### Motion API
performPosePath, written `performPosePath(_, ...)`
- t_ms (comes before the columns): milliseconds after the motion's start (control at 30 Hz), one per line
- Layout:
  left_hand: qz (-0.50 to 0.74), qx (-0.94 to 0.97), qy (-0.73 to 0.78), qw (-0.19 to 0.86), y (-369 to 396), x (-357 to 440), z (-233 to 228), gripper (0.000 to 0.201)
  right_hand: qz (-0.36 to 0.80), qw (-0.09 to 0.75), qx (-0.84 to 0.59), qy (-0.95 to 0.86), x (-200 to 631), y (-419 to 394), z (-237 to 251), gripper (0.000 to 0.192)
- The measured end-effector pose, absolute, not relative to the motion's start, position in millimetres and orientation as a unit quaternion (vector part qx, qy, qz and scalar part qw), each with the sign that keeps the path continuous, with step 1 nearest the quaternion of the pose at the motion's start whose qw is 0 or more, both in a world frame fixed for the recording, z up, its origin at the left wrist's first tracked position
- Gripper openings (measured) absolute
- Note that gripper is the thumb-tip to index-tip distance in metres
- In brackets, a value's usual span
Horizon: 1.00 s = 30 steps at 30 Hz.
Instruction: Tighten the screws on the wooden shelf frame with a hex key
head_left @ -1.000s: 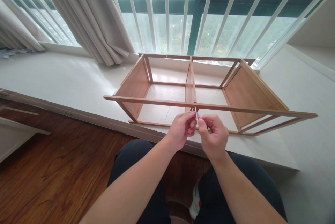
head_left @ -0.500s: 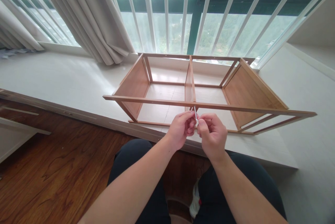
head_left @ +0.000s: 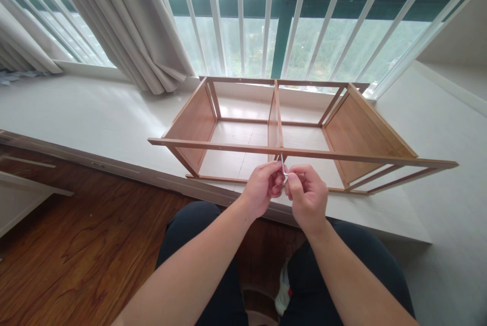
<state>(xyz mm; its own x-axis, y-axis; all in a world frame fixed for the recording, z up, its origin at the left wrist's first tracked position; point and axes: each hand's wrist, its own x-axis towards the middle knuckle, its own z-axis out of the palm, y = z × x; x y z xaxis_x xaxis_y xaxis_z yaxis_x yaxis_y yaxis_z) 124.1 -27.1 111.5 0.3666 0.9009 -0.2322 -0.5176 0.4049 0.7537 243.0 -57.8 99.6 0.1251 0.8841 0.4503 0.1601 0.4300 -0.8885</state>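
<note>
A light wooden shelf frame (head_left: 357,128) lies on its side on a white window platform (head_left: 95,118). Its near rail (head_left: 213,145) runs left to right just above my hands. My left hand (head_left: 262,189) and my right hand (head_left: 307,199) meet below the rail's middle, where the centre divider (head_left: 277,118) joins it. Both pinch a small silver L-shaped hex key (head_left: 283,165), whose short arm points up at the rail. What the key's tip touches is hidden by the rail.
Grey curtains (head_left: 125,21) hang at the back left. White window bars (head_left: 266,16) rise behind the frame. Dark wood floor (head_left: 76,245) lies at the lower left, with a pale board (head_left: 23,194) at its left edge. My legs in dark trousers (head_left: 198,245) fill the bottom.
Both hands and the hex key have crept slightly up and left towards the rail. The key has turned a little between the fingers. The frame has not moved.
</note>
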Motion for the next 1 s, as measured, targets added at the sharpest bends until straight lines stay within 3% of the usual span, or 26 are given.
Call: performPosePath(1000, 0.46, 0.298, 0.328, 0.769, -28.9, 125.0, 112.8, 0.03, 0.34, 0.612, -0.423, -0.575, 243.2, -59.4, 100.0, 0.012)
